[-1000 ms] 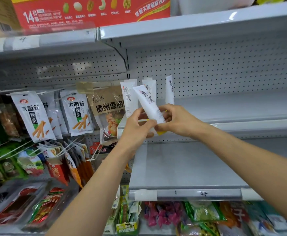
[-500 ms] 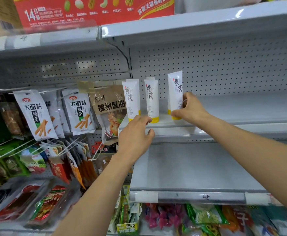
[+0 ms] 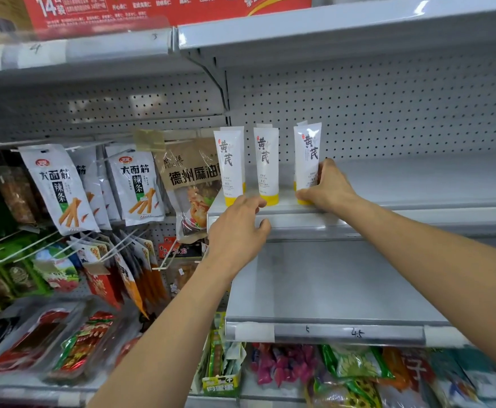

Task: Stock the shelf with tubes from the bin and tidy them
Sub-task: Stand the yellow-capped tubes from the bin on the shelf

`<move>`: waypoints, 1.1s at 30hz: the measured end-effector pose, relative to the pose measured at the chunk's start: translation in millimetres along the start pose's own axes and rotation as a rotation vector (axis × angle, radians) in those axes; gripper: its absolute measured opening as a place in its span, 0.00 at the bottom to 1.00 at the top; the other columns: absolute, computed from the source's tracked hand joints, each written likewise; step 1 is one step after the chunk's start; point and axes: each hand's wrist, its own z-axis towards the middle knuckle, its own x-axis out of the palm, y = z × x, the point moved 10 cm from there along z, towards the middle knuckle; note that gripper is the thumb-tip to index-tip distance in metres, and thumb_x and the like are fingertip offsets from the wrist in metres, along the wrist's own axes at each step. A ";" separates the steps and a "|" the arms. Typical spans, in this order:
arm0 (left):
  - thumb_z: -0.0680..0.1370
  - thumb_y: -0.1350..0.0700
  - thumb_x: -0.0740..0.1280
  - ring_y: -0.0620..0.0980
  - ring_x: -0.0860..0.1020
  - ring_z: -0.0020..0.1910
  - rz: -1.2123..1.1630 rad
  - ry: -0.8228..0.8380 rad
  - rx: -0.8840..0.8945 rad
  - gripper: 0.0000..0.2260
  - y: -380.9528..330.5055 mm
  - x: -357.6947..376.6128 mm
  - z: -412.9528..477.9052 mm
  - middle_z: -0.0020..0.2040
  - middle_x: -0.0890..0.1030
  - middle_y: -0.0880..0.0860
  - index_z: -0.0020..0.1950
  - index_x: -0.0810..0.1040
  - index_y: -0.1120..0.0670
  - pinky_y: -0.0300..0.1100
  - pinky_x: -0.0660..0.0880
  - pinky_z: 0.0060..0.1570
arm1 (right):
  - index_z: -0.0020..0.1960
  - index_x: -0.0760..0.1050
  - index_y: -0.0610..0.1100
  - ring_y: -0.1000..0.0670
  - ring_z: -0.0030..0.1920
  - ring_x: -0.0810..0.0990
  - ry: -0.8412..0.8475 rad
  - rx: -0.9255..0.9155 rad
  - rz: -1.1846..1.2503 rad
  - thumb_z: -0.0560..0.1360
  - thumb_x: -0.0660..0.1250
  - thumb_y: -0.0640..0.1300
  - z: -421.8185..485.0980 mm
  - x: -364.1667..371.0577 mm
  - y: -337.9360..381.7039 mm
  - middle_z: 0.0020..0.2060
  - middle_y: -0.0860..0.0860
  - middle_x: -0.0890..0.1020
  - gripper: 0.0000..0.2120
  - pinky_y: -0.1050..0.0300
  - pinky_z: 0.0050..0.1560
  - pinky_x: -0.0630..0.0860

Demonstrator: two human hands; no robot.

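A grey pegboard [image 3: 388, 107] backs the whole bay, with a top shelf [image 3: 329, 28] overhead and a bare lower shelf [image 3: 344, 284] beneath. Between them runs the shelf [image 3: 417, 184] being stocked, bare along its right side. A red box [image 3: 167, 7] sits on the shelf above and to the left, and snack packets [image 3: 61, 187] hang on hooks in the next bay to the left.

Three white tubes stand upright on yellow caps at the left end of the shelf, near its front edge, labels facing out: the left tube [image 3: 229, 163], the middle tube [image 3: 266, 163] and the right tube [image 3: 307, 157], with gaps between them. The crimped top of another tube shows behind each.

The right hand [image 3: 329, 188] grips the right tube low down – thumb across the front by the cap, fingers wrapped round its right side. The left hand [image 3: 238, 231] holds nothing; its fingers are loosely bent, the thumb lies against the price rail [image 3: 314, 223] at the shelf front, and the fingertips reach the base of the left tube – whether they touch the cap cannot be told.
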 end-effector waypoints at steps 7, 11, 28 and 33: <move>0.78 0.52 0.63 0.46 0.77 0.56 -0.039 -0.019 0.008 0.16 6.5 -4.2 -15.7 0.60 0.75 0.45 0.66 0.73 0.46 0.48 0.77 0.51 | 0.65 0.68 0.44 0.48 0.55 0.77 -0.140 -0.058 -0.002 0.74 0.69 0.49 -40.7 -30.7 4.2 0.57 0.50 0.77 0.23 0.51 0.56 0.74; 0.78 0.51 0.64 0.45 0.78 0.54 -0.061 0.000 0.020 0.15 13.6 6.7 -40.2 0.58 0.77 0.44 0.65 0.73 0.45 0.49 0.77 0.51 | 0.55 0.74 0.51 0.52 0.46 0.76 -0.187 -0.185 -0.136 0.74 0.66 0.46 -92.6 -22.6 3.9 0.45 0.56 0.78 0.10 0.55 0.47 0.73; 0.77 0.51 0.64 0.51 0.80 0.52 -0.136 0.636 -0.381 0.13 172.6 223.9 -237.8 0.55 0.81 0.47 0.62 0.76 0.48 0.47 0.77 0.51 | 0.47 0.71 0.51 0.46 0.52 0.79 0.593 0.060 -0.416 0.75 0.65 0.47 -249.0 234.5 -185.1 0.47 0.52 0.77 0.03 0.53 0.47 0.74; 0.77 0.51 0.67 0.50 0.79 0.57 -0.231 0.883 -0.684 0.12 229.4 308.5 -351.8 0.57 0.81 0.48 0.60 0.78 0.51 0.41 0.72 0.57 | 0.39 0.64 0.54 0.45 0.56 0.78 0.924 0.238 -0.443 0.75 0.64 0.46 -325.1 316.0 -277.6 0.49 0.51 0.77 0.10 0.56 0.46 0.70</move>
